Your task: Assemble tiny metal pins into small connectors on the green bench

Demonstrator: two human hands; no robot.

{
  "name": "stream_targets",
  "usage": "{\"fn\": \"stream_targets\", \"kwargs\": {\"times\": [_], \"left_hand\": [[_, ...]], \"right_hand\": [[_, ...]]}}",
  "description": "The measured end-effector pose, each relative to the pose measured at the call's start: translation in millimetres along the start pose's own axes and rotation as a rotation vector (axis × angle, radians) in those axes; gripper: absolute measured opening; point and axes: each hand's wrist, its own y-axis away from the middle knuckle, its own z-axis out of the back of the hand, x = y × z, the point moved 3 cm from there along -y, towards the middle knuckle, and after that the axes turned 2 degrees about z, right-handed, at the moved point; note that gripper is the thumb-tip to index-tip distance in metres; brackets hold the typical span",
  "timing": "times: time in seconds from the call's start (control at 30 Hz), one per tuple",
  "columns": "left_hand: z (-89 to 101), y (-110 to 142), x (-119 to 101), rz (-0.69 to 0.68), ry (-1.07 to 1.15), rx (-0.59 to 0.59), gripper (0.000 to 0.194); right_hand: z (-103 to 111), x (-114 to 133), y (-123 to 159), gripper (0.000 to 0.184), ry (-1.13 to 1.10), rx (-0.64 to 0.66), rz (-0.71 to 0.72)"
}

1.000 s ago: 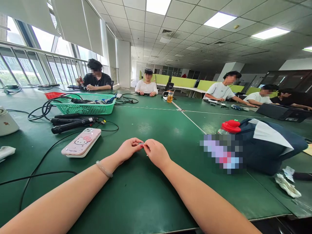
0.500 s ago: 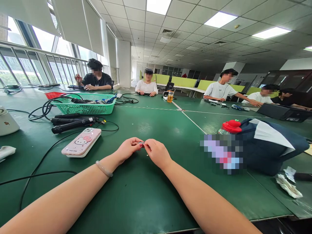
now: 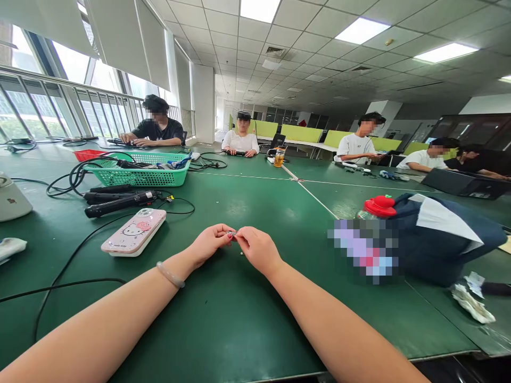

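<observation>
Piece (image 3: 231, 233) between hands (image 3: 256, 249), long axis roughly sideways, pointing unclear

Forearms (image 3: 120, 311) converge forward; left hand (image 3: 209, 244) and right hand (image 3: 259, 250) sit close together; fingers curled into pinches.

green table (image 3: 247, 207): at left, a perforated green basket (image 3: 138, 178) with black handheld devices (image 3: 120, 205) just in front; nearer, a pink-backed phone (image 3: 133, 232), camera side up. centre rear, a container of amber liquid (image 3: 279, 158). right, a red-capped bottle (image 3: 379, 207) beside a dark blue bag (image 3: 435, 250).
</observation>
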Motion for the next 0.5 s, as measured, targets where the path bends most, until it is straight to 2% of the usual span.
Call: {"fn": "stream_targets", "kwargs": {"times": [0.2, 0.5], "left_hand": [[-0.6, -0.5, 1.9, -0.017, 0.024, 0.028, 0.034], [-1.9, 0.2, 0.3, -0.038, 0.085, 0.05, 0.033]], "right_hand": [[5.8, 5.9, -2.8, 0.021, -0.04, -0.063, 0.046], [7.6, 7.8, -1.8, 0.018, -0.052, -0.049, 0.051]]}}
